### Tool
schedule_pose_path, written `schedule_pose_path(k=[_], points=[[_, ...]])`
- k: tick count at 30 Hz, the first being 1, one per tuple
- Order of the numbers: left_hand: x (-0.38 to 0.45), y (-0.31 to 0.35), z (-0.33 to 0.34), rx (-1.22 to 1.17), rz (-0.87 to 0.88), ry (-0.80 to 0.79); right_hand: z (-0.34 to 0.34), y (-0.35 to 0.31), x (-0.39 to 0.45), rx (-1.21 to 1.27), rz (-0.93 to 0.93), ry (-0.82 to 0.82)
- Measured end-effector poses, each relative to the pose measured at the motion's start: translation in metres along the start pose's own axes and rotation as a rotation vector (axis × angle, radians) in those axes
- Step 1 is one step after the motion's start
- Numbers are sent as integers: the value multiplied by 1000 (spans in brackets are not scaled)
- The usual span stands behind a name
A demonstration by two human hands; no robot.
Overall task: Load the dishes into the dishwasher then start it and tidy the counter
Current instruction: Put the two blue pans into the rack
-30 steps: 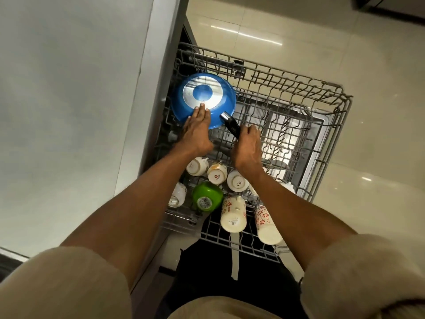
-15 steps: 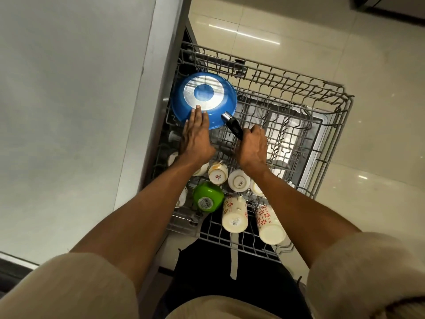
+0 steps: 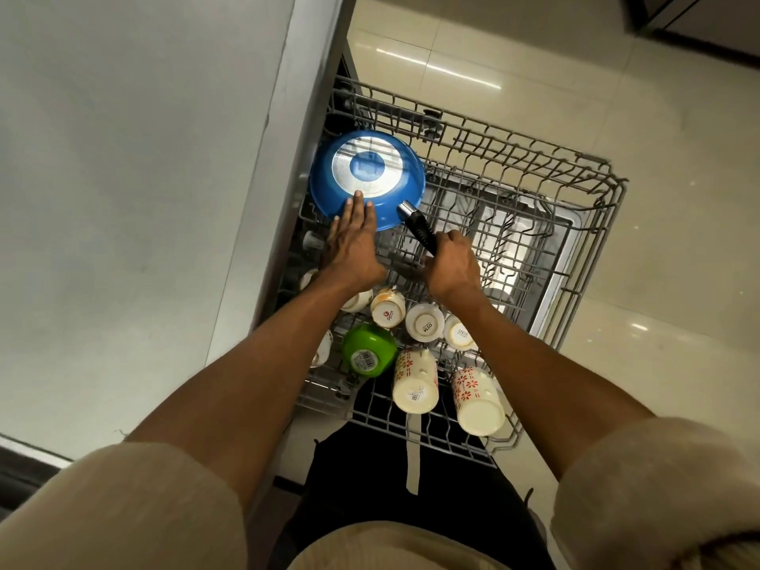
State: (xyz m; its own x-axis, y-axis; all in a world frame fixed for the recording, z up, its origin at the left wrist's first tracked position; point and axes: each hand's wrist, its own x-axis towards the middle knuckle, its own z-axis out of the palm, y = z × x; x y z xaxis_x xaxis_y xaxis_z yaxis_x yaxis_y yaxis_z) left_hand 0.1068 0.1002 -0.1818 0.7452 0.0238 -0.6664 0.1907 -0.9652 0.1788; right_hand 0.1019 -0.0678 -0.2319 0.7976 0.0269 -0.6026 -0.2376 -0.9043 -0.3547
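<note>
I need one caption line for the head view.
Left hand steadies an upturned blue frying pan in the wire dishwasher rack; right hand grips its black handle.

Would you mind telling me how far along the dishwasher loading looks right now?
Done: cups and a green bowl sit upside down in the pulled-out rack. In hand: the right hand grips the blue pan by its handle while the left hand steadies it. Left: pushing the rack in, starting the dishwasher, tidying the counter.

The pulled-out wire rack (image 3: 592, 224) carries an upturned blue pan (image 3: 366, 178), a green bowl (image 3: 368, 355) and overturned mugs (image 3: 415, 380).
</note>
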Motion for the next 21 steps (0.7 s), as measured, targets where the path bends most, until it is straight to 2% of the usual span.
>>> schedule_pose_path(k=[11, 16, 21], points=[[-72, 19, 3, 46, 92, 42, -26, -10, -79, -270, -240, -29], [-127, 29, -8, 99, 153, 198, -43, -21, -134, -270, -385, 0], [-195, 29, -16, -27, 93, 369, -52, -35, -187, -300, -554, 87]])
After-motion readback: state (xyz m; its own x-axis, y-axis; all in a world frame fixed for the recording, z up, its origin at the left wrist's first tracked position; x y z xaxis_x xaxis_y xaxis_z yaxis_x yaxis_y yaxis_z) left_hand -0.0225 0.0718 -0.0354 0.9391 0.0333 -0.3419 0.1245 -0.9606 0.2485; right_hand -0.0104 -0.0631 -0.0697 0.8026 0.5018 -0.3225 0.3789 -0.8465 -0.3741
